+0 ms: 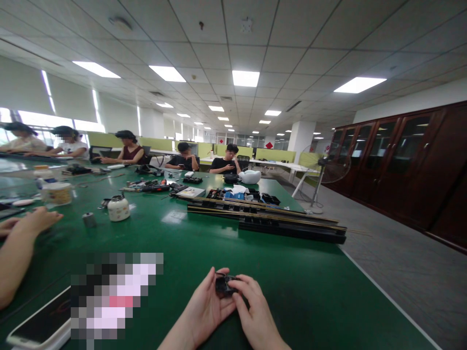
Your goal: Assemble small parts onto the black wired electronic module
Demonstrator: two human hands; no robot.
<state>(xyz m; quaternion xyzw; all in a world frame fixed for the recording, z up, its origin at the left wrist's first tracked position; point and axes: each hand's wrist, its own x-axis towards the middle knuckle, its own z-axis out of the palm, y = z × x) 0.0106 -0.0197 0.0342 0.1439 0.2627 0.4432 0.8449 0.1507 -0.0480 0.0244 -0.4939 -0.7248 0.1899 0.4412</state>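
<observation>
Low in the middle of the head view, my left hand point(208, 306) cradles a small black part point(222, 286), its thumb and fingers curled around the sides. The part looks like a little open plastic housing; its exact kind is too small to make out. From the right, my right hand point(251, 306) pinches at the same part, with thumb and index finger on its near right edge. Both hands are just above the green table point(164, 282). A phone point(44, 316) lies to the left of them, partly covered by a blurred patch.
Beyond my hands lie long black rails point(292, 231) with thin brass-coloured rods. A white jar point(118, 209) and a small grey cylinder point(88, 219) stand left. Another person's arm point(22, 253) rests at the left edge. Several people sit farther back; a fan point(323, 170) stands right.
</observation>
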